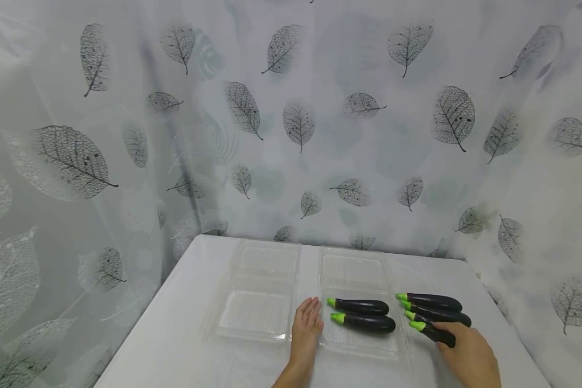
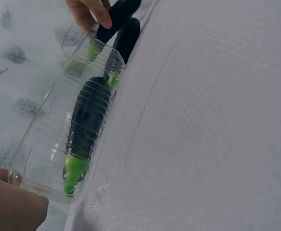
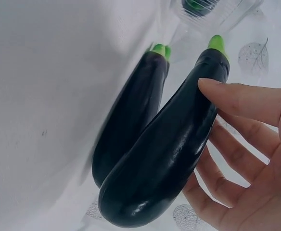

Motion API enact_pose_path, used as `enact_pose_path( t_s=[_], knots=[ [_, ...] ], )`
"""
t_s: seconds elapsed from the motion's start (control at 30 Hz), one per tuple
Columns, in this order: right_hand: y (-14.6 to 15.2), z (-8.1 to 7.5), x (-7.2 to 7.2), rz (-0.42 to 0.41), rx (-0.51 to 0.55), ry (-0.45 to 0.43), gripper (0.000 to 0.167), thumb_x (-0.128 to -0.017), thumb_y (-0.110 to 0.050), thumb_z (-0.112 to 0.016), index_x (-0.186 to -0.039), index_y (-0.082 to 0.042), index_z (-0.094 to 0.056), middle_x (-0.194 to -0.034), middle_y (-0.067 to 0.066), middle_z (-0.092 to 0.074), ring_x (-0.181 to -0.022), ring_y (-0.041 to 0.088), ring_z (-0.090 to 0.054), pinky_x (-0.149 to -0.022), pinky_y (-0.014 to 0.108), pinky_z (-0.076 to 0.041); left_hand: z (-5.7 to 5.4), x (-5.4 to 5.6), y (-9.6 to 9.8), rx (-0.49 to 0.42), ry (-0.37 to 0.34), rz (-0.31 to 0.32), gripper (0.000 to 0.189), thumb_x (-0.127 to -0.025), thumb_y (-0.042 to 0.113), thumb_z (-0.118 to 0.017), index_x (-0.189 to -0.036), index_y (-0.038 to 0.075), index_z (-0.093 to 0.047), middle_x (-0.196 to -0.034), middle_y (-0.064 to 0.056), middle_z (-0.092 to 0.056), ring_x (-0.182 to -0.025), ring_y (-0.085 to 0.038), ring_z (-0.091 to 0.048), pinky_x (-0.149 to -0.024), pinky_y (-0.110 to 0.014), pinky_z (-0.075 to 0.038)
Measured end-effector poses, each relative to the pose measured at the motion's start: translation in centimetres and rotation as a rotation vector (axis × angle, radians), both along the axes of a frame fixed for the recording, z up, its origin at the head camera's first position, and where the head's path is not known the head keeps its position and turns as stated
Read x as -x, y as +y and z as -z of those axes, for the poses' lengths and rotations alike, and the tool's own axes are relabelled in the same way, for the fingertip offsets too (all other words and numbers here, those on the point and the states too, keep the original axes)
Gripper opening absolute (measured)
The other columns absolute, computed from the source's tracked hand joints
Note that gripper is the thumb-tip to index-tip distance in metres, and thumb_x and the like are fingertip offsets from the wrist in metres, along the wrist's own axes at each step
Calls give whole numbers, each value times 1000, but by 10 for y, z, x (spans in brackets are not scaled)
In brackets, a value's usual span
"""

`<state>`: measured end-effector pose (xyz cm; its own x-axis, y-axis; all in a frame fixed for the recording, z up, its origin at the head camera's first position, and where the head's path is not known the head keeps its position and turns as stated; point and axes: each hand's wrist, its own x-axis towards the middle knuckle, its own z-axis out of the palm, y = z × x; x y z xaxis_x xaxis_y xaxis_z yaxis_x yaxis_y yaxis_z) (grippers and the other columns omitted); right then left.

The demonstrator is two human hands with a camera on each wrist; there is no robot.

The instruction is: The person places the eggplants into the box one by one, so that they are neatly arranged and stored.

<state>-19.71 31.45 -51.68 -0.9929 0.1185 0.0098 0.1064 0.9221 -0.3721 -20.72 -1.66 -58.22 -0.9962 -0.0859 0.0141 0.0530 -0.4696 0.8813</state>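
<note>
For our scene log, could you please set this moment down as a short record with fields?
Right container: clear rectangular plastic, lying open; holds two elongated, glossy dark-purple eggplants with bright green stem ends
Left container: matching clear plastic, lying open
Loose eggplants: three, same kind, on the white table right of the right container
Left hand: fingers extended at the right container's left edge
Right hand: grips another such eggplant beside those three
Backdrop: whitish curtain printed with dark leaves
</note>
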Motion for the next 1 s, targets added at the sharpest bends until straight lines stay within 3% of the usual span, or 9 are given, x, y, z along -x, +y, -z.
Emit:
enact_pose_path(
  t_s=[0.53, 1.0],
  knots=[
    [0, -8, -2, -46, 12, 55, 44, -78, -12, -89, -118, -2, -76, -122, 33, -67, -107, 59, -62, -82, 72, -53, 1, 1, 1, 1, 4, -5, 65, -96, -18, -47, -156, -8, -25, -163, -28, -33, -153, -41, -32, -124, -37, -32],
    [-13, -10, -2, -23, 21, 64, 43, -78, -11, -89, -118, -3, -77, -123, 32, -67, -112, 59, -61, -86, 74, -51, 0, 1, 0, -7, -2, 1, 66, -95, -18, -47, -156, -7, -25, -164, -28, -32, -153, -40, -31, -125, -39, -30]
  ],
)
